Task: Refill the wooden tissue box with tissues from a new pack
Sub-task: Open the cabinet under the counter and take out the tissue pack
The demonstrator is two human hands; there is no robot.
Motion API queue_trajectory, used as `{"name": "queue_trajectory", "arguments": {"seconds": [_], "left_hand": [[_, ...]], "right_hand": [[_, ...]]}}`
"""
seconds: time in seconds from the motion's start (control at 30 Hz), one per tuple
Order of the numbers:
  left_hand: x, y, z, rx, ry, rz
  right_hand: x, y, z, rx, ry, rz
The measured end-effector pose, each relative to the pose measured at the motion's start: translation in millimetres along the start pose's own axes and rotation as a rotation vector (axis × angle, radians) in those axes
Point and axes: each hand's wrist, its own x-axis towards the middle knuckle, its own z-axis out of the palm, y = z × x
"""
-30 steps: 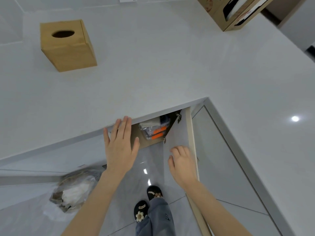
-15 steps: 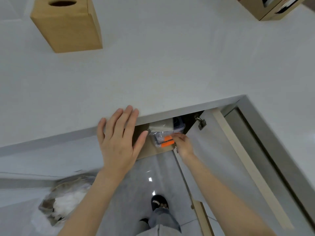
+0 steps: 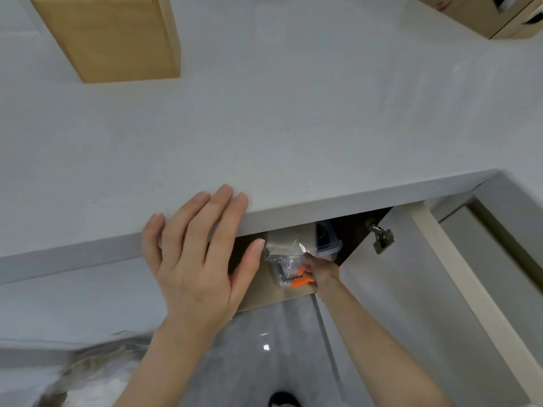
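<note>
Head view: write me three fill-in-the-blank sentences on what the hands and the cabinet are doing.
1. The left hand lies flat on the ____ edge.
2. The right hand reaches into the cabinet under the ____.
3. The cabinet door stands ____.

Missing words: countertop; countertop; open

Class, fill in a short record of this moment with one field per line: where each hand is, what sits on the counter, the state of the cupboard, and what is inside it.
left hand: flat on the counter edge, fingers spread
right hand: reaching into the cupboard, at a clear plastic pack; grip unclear
wooden tissue box: on the counter, far left, untouched
cardboard box: on the counter, far right
cupboard door: swung open, hinge showing
inside cupboard: clear pack with orange parts, a lidded plastic tub behind it
</note>
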Motion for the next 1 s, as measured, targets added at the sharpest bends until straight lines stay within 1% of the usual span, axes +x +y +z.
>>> {"name": "queue_trajectory", "arguments": {"seconds": [0.1,0.17,0.27,0.33,0.43,0.5,0.6,0.67,0.73,0.8,1.0], "left_hand": [[2.1,2.5,-1.8,-0.019,-0.009,-0.016],[2.6,3.8,-3.5,-0.022,-0.02,-0.03],[2.7,4.8,-5.3,-0.015,-0.042,-0.043],[2.0,4.3,-4.9,-0.007,-0.049,-0.047],[1.2,5.0,-6.3,0.003,-0.078,-0.064],[2.9,6.3,-10.5,-0.001,-0.116,-0.082],[7.9,9.5,-22.7,-0.024,-0.21,-0.112],[13.3,11.1,-33.9,-0.027,-0.293,-0.119],[19.3,12.4,-43.0,-0.027,-0.402,-0.135],[24.1,14.6,-52.2,-0.051,-0.548,-0.169],[62.3,12.2,-86.4,-0.22,-1.02,-0.247]], "right_hand": [[-3.8,7.0,-6.7,0.046,-0.034,0.012],[-10.3,13.3,-15.4,0.125,-0.067,0.047],[-20.8,24.5,-28.3,0.4,-0.23,0.101],[-26.0,33.2,-32.5,0.57,-0.289,0.113],[-36.6,38.1,-33.2,0.721,-0.34,0.101],[-47.7,34.0,-35.5,0.762,-0.337,0.102],[-78.3,19.1,-45.0,0.705,-0.369,0.097],[-105.4,7.4,-53.8,0.664,-0.405,0.072],[-133.2,-3.4,-63.3,0.64,-0.404,0.072],[-160.7,-8.9,-74.1,0.605,-0.401,0.093],[-260.0,-50.2,-117.2,0.359,-0.513,0.073]]}}
